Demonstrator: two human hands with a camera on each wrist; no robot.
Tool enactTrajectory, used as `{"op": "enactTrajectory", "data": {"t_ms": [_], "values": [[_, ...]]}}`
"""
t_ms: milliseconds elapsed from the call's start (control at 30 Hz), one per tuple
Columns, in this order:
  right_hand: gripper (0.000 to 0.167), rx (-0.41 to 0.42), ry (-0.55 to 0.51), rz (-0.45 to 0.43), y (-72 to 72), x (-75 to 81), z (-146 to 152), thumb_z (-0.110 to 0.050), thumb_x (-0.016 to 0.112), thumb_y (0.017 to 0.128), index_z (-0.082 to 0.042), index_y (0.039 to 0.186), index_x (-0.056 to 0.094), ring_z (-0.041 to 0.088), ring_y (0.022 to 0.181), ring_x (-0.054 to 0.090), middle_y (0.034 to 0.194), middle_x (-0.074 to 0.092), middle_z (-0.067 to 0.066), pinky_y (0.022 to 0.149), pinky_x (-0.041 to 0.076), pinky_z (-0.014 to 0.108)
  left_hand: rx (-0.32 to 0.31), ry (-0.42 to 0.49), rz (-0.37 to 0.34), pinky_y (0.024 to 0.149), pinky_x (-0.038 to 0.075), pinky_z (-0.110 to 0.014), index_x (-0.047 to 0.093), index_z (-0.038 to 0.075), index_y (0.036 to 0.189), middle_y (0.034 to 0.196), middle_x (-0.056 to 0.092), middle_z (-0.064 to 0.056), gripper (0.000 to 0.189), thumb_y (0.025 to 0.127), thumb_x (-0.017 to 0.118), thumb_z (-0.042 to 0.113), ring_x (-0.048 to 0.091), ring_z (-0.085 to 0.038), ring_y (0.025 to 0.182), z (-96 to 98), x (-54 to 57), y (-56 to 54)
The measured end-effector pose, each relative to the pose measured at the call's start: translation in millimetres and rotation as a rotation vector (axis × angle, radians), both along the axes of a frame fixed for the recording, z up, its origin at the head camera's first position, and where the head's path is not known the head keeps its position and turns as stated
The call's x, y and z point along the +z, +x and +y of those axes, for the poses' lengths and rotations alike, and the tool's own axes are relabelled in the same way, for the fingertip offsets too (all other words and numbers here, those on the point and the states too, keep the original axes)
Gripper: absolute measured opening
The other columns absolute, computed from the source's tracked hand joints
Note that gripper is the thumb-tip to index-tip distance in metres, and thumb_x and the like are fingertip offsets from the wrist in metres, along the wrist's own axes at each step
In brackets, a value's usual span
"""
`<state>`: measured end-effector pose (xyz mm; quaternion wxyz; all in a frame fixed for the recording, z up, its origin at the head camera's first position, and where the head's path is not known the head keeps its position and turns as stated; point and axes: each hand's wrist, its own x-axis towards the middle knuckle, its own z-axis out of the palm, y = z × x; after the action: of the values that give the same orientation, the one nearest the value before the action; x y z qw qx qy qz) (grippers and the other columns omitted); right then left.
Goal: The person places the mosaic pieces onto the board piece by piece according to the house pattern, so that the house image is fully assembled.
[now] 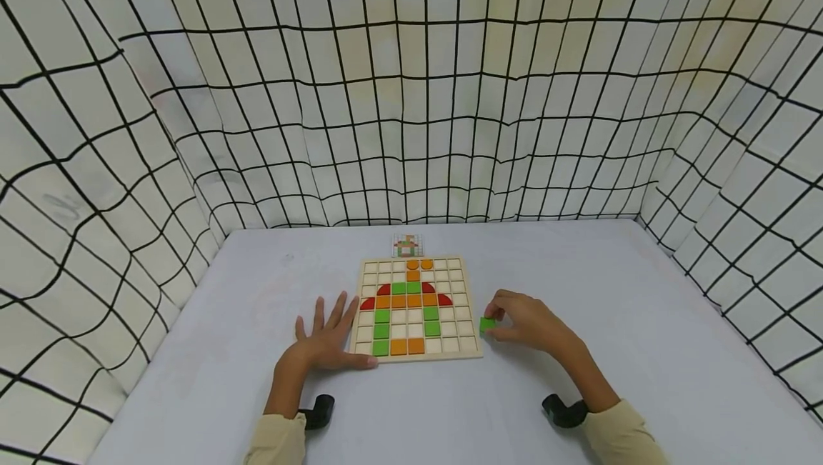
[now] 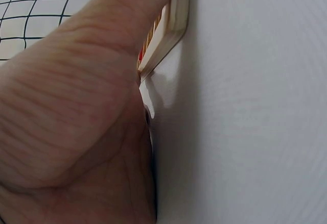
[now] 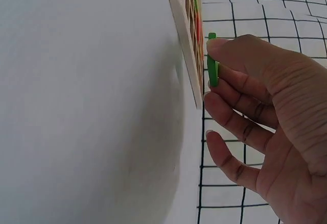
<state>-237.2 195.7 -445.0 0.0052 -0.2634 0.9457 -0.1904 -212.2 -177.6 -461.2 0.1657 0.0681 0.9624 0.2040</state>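
A wooden grid board [image 1: 461, 343] lies on the table, its cells partly filled with green, orange and red tiles that form a symmetric pattern. My left hand [image 1: 326, 343] is spread flat at the board's lower left corner, its thumb along the front edge and fingertips by the left edge. Just off the board's right edge, my right hand [image 1: 527, 318] pinches a green square tile [image 1: 487, 324] between thumb and fingers. In the right wrist view the green tile [image 3: 212, 60] is seen edge-on, while the other fingers curl loosely below it.
A small pattern card [image 1: 408, 245] lies just behind the board. The white table [image 1: 257, 272] is enclosed at the back and sides by white walls with a black grid net [image 1: 437, 143]. A black wrist camera [image 1: 566, 411] sits on the right forearm.
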Motion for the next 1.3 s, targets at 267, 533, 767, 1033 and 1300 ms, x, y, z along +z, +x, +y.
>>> {"op": "enactTrajectory", "data": {"t_ms": [267, 533, 767, 1033, 1300], "values": [[0.018, 0.053, 0.033, -0.058, -0.2, 0.9, -42, -0.03, 0.078, 0.08, -0.021, 0.092, 0.068, 0.004, 0.078, 0.052, 0.086, 0.058, -0.014, 0.067, 0.048, 0.02, 0.008, -0.021, -0.005, 0.107, -0.012, -0.075, 0.007, 0.017, 0.159, 0.166, -0.007, -0.013, 0.127, 0.065, 0.075, 0.071, -0.02, -0.047, 0.147, 2.2, -1.3, -1.6], [0.016, 0.167, 0.036, -0.003, 2.2, -5.7, -69, -0.028, 0.076, 0.079, -0.018, 0.091, 0.072, 0.002, 0.072, 0.05, 0.084, 0.06, -0.012, 0.061, 0.044, 0.016, 0.015, -0.024, -0.01, 0.108, -0.012, -0.074, 0.008, 0.018, 0.159, 0.166, -0.008, -0.011, 0.127, 0.065, 0.075, 0.072, -0.021, -0.046, 0.147, 2.4, -4.4, -3.0], [0.018, 0.148, 0.09, -0.033, 4.1, -8.2, -79, -0.032, 0.078, 0.079, -0.021, 0.092, 0.072, 0.003, 0.073, 0.049, 0.084, 0.059, -0.014, 0.062, 0.044, 0.015, 0.011, -0.018, -0.013, 0.108, -0.013, -0.073, 0.008, 0.018, 0.159, 0.166, -0.008, -0.011, 0.127, 0.065, 0.074, 0.072, -0.021, -0.045, 0.147, 4.7, -5.3, -4.0], [0.018, 0.149, 0.083, -0.024, 7.6, -5.9, -82, -0.034, 0.08, 0.079, -0.022, 0.091, 0.072, 0.003, 0.075, 0.049, 0.087, 0.06, -0.014, 0.063, 0.044, 0.015, 0.008, -0.023, -0.006, 0.108, -0.012, -0.073, 0.008, 0.017, 0.159, 0.166, -0.008, -0.012, 0.127, 0.065, 0.075, 0.071, -0.021, -0.045, 0.147, 5.2, -4.5, -4.8], [0.021, 0.145, 0.086, -0.028, 9.2, -6.5, -80, -0.036, 0.081, 0.079, -0.023, 0.091, 0.072, 0.003, 0.076, 0.049, 0.09, 0.06, -0.014, 0.064, 0.044, 0.015, 0.006, -0.018, -0.009, 0.108, -0.012, -0.074, 0.009, 0.017, 0.159, 0.166, -0.007, -0.012, 0.127, 0.065, 0.076, 0.07, -0.02, -0.046, 0.147, 5.7, -4.0, -2.2]]}}
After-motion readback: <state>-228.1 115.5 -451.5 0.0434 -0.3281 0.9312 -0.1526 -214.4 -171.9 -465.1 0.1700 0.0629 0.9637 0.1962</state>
